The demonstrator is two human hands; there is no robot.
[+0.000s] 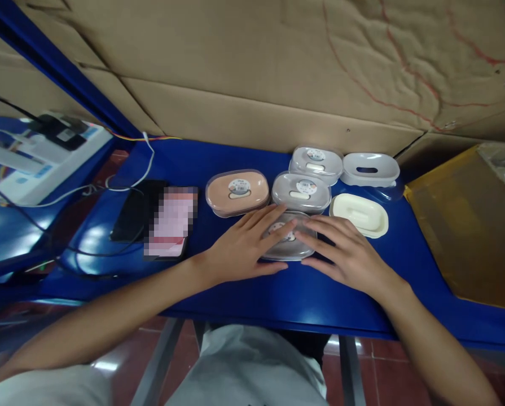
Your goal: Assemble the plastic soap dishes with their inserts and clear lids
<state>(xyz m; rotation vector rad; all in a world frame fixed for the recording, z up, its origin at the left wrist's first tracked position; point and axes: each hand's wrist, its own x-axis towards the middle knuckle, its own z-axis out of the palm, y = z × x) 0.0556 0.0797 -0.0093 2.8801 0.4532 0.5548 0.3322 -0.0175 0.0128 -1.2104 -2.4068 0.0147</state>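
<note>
A grey soap box with a clear lid and a round label [292, 252] lies near the front of the blue table. My left hand [247, 245] reaches over its left side, fingers stretched out on the lid. From the right, my right hand [347, 251] touches the lid with spread fingers. Both hands partly hide this box. Behind it are a second grey soap box [284, 194] and a whitish one [297, 163], both lidded. To their left sits a peach soap box [218, 194]. A cream soap tray [362, 211] and a pale grey soap box base with a slot [383, 166] lie at right.
A clear lid [390, 192] lies beside the cream tray. At left are a phone [174, 217] with a blurred-out screen, a black flat object [129, 211], cables and a power strip [19, 183]. A cardboard box [468, 225] stands at right. Cardboard sheets [235, 73] wall the back.
</note>
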